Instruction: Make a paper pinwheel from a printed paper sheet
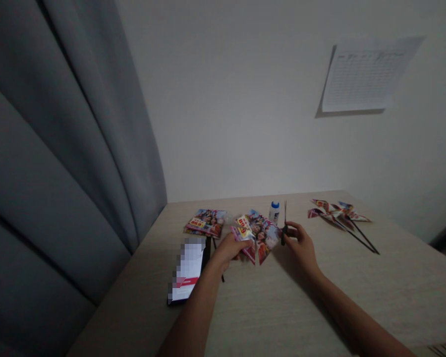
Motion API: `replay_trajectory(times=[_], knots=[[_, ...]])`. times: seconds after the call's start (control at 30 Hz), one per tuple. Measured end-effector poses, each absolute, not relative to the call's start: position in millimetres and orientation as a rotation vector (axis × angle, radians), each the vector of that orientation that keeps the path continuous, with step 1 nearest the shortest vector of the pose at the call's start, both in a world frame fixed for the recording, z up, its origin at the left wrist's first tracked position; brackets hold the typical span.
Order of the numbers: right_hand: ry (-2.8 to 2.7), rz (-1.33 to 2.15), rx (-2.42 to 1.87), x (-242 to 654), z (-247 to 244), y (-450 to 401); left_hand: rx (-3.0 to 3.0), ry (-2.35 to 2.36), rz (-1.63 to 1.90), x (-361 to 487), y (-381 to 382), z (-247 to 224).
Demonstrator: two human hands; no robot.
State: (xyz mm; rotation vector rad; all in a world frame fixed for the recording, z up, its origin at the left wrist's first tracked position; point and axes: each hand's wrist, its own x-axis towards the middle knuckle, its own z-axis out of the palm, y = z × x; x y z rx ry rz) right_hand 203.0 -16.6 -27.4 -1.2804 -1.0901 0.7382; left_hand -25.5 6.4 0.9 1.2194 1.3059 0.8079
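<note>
My left hand (232,249) is closed on a colourful printed paper sheet (265,234), thumb on top. A slit runs into the sheet from its lower edge, near my thumb. To the right of the sheet, my right hand (299,243) grips a small pair of scissors (284,230) by the dark handles, blades pointing up. The blades look closed and apart from the slit. Just behind the sheet stands a white glue bottle (274,213) with a blue cap. A stack of similar printed sheets (207,221) lies to the left of my left hand.
A phone (189,272) with a lit, partly blurred screen lies left of my left forearm. Paper pinwheels (336,214) on dark sticks (362,235) rest at the table's right. Grey curtain (70,124) hangs along the left side. A lined paper (362,77) is on the wall.
</note>
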Motion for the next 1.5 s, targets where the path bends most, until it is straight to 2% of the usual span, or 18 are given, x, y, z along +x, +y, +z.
replay_trajectory(times=[0.27, 0.83, 1.37, 1.5], knots=[[-1.04, 0.863, -1.182, 201, -30, -12, 1.204, 1.302, 0.85, -28, 8, -1], [-1.179, 0.959, -1.218, 192, -37, -14, 1.114, 1.288, 1.201, -36, 28, -5], [-1.064, 1.005, -1.148, 193, -35, -13, 1.083, 1.56, 1.171, -35, 17, 5], [-1.028, 1.01, -1.168, 192, -32, -15, 1.112, 1.552, 1.029, -33, 9, 9]])
